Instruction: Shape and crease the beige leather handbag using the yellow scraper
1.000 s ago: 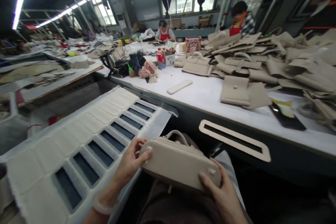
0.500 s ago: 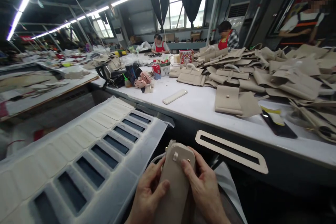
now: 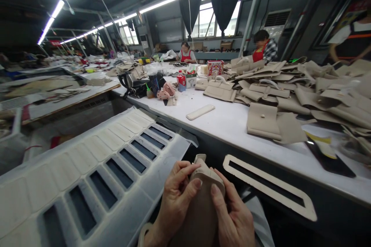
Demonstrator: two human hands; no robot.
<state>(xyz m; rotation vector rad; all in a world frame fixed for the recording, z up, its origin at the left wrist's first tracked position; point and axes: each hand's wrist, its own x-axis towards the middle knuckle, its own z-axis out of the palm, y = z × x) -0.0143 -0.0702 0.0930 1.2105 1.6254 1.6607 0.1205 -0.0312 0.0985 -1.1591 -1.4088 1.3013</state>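
Note:
A beige leather bag (image 3: 200, 212) sits low in the middle of the head view, upright between both hands. My left hand (image 3: 180, 195) pinches its upper left edge between thumb and fingers. On the other side, my right hand (image 3: 233, 208) grips the upper right edge, thumb on the near face and fingers behind. A small flap stands up at the bag's top, past the left fingertips. The lower end runs out of the frame, and part of a pale handle loop (image 3: 144, 233) shows by my left wrist.
Left of my hands lies a translucent sheet (image 3: 160, 173) with pale panels and dark slots. A beige oblong frame (image 3: 269, 185) is right of them. The white table (image 3: 216, 133) beyond carries a pale strip (image 3: 200, 112), a pink fan (image 3: 165, 91) and piled bag pieces (image 3: 262, 121). Co-workers sit farther back.
The bag has turned, so the face with the metal stud no longer shows. My left fingers have moved up to its top edge. The view has shifted left.

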